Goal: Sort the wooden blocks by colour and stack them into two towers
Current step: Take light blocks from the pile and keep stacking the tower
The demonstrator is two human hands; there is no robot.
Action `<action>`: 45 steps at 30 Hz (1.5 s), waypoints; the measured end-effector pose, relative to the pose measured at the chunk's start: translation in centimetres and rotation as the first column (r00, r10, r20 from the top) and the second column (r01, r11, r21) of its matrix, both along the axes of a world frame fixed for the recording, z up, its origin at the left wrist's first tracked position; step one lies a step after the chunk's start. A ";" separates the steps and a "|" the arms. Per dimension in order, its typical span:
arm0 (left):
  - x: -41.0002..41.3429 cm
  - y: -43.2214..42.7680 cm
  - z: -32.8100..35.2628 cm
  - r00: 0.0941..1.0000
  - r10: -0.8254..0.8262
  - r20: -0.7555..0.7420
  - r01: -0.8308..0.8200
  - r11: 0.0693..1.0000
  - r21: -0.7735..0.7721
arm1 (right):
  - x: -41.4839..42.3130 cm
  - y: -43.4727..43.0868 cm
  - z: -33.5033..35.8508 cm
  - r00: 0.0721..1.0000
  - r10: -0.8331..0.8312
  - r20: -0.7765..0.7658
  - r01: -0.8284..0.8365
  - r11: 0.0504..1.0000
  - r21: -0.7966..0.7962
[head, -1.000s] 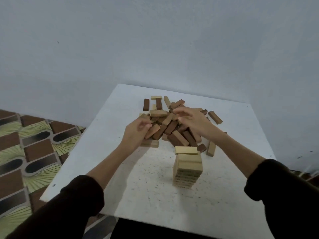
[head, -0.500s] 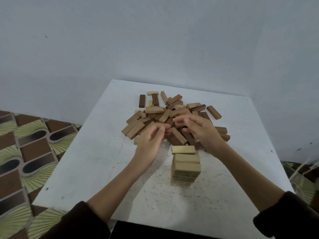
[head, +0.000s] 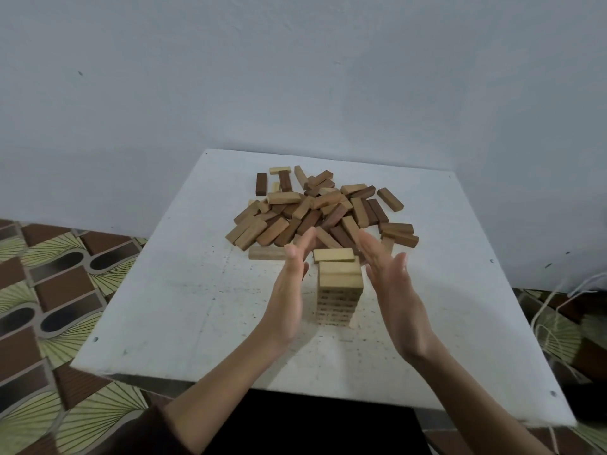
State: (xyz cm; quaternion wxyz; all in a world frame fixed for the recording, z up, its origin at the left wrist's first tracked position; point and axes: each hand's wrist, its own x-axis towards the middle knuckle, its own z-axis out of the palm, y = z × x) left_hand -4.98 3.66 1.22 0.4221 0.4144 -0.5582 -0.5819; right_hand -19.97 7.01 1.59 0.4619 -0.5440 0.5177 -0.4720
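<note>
A tower of light wooden blocks [head: 340, 290] stands in the middle of the white table [head: 184, 290]. Its top block [head: 333, 254] lies crosswise and sticks out a little. My left hand [head: 290, 290] is flat, fingers straight, just left of the tower. On the tower's right side my right hand [head: 391, 284] mirrors it, palm facing inward. Neither hand holds anything, and I cannot tell whether either touches the tower. Behind the tower lies a heap of mixed light and dark brown blocks [head: 315, 211].
A single light block [head: 266, 253] lies loose left of the tower, in front of the heap. The table's back edge meets a pale wall. A patterned tile floor [head: 49, 284] lies to the left, and loose string [head: 555, 310] hangs off to the right.
Both hands have left the heap and drawn back towards me, opening flat on either side of the tower. The camera has tilted, so the table sits lower in view.
</note>
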 end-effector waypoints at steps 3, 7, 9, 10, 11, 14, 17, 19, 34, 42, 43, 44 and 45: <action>-0.1 0.7 -0.1 1.000 -0.008 -0.006 0.008 1.000 0.028 | 0.3 0.5 -0.2 1.000 -0.005 -0.001 0.005 1.000 0.023; -0.2 1.3 0.0 1.000 -0.017 -0.010 0.018 0.999 0.046 | 0.5 0.9 -0.2 1.000 -0.006 -0.005 0.006 1.000 0.022; -0.2 1.5 0.1 1.000 -0.031 -0.003 0.031 0.998 0.056 | 0.6 0.9 -0.3 1.000 -0.008 -0.019 0.008 1.000 0.014; -0.2 1.5 0.2 0.999 -0.040 0.001 0.040 0.997 0.059 | 0.7 0.9 -0.3 1.000 -0.007 -0.024 0.007 1.000 0.011; -0.2 1.6 0.3 0.999 -0.049 0.007 0.048 0.997 0.057 | 0.8 0.8 -0.3 1.000 -0.006 -0.026 0.006 1.000 0.011; -0.1 1.6 0.3 0.997 -0.066 0.027 0.065 0.997 0.034 | 0.8 0.8 -0.4 1.000 -0.007 -0.020 0.008 1.000 0.026; -0.1 1.5 0.5 0.997 -0.079 0.023 0.079 0.996 0.034 | 0.8 0.9 -0.4 1.000 -0.009 -0.021 0.010 0.999 0.042; -0.2 1.5 0.6 0.996 -0.087 0.014 0.086 0.995 0.044 | 0.9 1.0 -0.5 1.000 -0.003 -0.029 0.004 0.999 0.044; -0.3 1.7 0.4 0.992 -0.127 -0.011 0.127 0.991 0.040 | 0.8 1.5 -0.7 0.998 0.014 -0.054 -0.011 0.998 0.060; -0.5 1.8 0.4 0.992 -0.110 -0.056 0.112 0.993 0.025 | 0.8 1.8 -0.7 0.999 -0.002 -0.049 0.006 0.996 0.090; -0.5 1.8 0.4 0.993 -0.106 -0.060 0.108 0.994 0.029 | 0.8 1.8 -0.7 0.999 -0.003 -0.046 0.007 0.996 0.091; -0.5 1.8 0.4 0.993 -0.105 -0.061 0.107 0.994 0.032 | 0.8 1.8 -0.7 0.999 -0.005 -0.042 0.009 0.996 0.090; -0.6 1.8 0.4 0.993 -0.104 -0.059 0.106 0.994 0.034 | 0.7 1.8 -0.7 0.999 -0.006 -0.041 0.010 0.996 0.087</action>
